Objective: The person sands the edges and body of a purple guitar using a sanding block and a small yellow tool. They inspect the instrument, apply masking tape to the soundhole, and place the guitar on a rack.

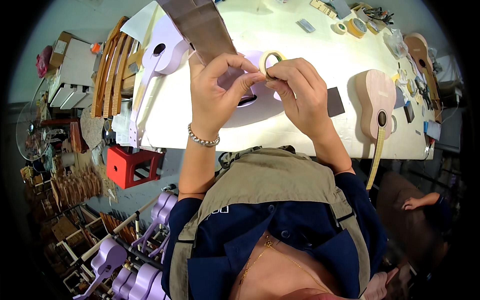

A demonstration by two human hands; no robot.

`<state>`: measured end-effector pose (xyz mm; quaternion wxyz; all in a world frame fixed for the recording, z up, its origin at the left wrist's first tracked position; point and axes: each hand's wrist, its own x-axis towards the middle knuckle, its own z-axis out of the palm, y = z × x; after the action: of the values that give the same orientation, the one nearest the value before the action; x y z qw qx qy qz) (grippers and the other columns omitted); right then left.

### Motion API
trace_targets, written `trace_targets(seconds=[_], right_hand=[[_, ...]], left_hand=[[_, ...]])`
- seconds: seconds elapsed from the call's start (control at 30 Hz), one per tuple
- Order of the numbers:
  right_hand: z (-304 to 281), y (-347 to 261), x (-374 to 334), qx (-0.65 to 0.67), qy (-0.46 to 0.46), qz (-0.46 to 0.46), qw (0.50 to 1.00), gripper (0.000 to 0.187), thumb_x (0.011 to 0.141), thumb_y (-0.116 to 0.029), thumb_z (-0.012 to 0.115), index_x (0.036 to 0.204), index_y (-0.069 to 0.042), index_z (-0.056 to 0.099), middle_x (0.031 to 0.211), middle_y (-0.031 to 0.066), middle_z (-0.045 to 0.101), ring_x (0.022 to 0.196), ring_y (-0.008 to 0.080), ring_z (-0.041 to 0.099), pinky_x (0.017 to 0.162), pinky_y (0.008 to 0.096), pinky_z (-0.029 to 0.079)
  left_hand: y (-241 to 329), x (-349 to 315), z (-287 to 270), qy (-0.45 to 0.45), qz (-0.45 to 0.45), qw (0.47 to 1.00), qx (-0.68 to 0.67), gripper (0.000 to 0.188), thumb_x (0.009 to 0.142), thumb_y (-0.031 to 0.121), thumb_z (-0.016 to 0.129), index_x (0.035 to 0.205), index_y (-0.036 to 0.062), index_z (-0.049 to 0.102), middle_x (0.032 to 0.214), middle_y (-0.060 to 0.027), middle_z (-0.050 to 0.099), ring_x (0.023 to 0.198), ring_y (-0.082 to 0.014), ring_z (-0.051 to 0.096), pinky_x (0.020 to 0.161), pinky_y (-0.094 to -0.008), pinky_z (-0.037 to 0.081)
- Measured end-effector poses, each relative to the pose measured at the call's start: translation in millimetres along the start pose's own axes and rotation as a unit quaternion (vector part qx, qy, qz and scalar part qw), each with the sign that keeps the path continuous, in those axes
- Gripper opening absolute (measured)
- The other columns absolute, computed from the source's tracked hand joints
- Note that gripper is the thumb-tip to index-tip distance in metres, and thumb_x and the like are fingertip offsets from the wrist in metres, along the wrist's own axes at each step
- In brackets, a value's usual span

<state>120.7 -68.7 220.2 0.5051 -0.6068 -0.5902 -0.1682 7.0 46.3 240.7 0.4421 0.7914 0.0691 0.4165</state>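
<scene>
My right hand [302, 95] holds a roll of pale masking tape [263, 61] between thumb and fingers. At the roll's near edge, the thumb and index finger of my left hand [220, 92] are pinched together on the tape; the tape's loose end is too small to make out. A long brown-grey sheet [202, 30] rises behind my left hand, and whether its other fingers grip it is hidden. Beneath both hands lies a lilac ukulele body [260, 114], partly covered by them, with its dark sound hole just showing.
Another lilac ukulele [172, 52] lies left on the white table [310, 135]. A dark flat sheet [336, 101] and a bare-wood ukulele [372, 95] are to the right. Tape rolls [356, 28] sit far right. A red stool [127, 167] stands left; another person's hand [420, 202] shows lower right.
</scene>
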Motion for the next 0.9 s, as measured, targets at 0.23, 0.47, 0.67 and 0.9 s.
trace_targets(seconds=[0.23, 0.47, 0.67, 0.9], right_hand=[[0.5, 1.7, 1.7, -0.019, -0.009, 0.006, 1.0, 0.026, 0.058, 0.001, 0.069, 0.08, -0.005, 0.058, 0.076, 0.0051, 0.058, 0.069, 0.0226, 0.054, 0.059, 0.0308, 0.044], [2.0, 2.6, -0.6, -0.033, -0.008, 0.002, 0.999, 0.026, 0.057, 0.001, 0.07, 0.08, -0.005, 0.058, 0.076, 0.0048, 0.057, 0.067, 0.0225, 0.053, 0.057, 0.0304, 0.044], [2.1, 1.5, -1.1, -0.035, -0.004, 0.003, 0.999, 0.026, 0.057, 0.001, 0.07, 0.079, -0.005, 0.057, 0.075, 0.0045, 0.057, 0.066, 0.0223, 0.052, 0.057, 0.03, 0.043], [2.0, 1.8, -3.0, -0.025, -0.002, -0.002, 1.0, 0.026, 0.057, 0.001, 0.07, 0.079, -0.004, 0.057, 0.076, 0.0053, 0.058, 0.066, 0.0222, 0.052, 0.057, 0.0305, 0.042]], left_hand=[[-7.6, 0.1, -3.0, 0.0, -0.006, 0.999, 0.04, 0.019, 0.064, 0.004, 0.076, 0.078, 0.0033, 0.063, 0.085, -0.0051, 0.056, 0.08, -0.014, 0.053, 0.07, -0.0241, 0.043], [-4.0, 0.0, -0.3, 0.002, -0.038, 0.999, -0.01, 0.017, 0.064, 0.003, 0.075, 0.076, 0.0029, 0.064, 0.082, -0.0048, 0.058, 0.077, -0.0133, 0.054, 0.069, -0.0241, 0.043], [-3.3, 2.3, 2.1, 0.006, 0.008, 1.0, -0.01, 0.011, 0.069, 0.004, 0.072, 0.075, 0.0017, 0.063, 0.067, -0.0036, 0.062, 0.061, -0.0088, 0.059, 0.053, -0.0182, 0.043], [-3.8, 0.9, -0.4, 0.011, 0.012, 0.999, 0.03, 0.011, 0.068, 0.002, 0.071, 0.075, 0.0021, 0.063, 0.065, -0.0028, 0.061, 0.059, -0.0086, 0.058, 0.052, -0.0186, 0.042]])
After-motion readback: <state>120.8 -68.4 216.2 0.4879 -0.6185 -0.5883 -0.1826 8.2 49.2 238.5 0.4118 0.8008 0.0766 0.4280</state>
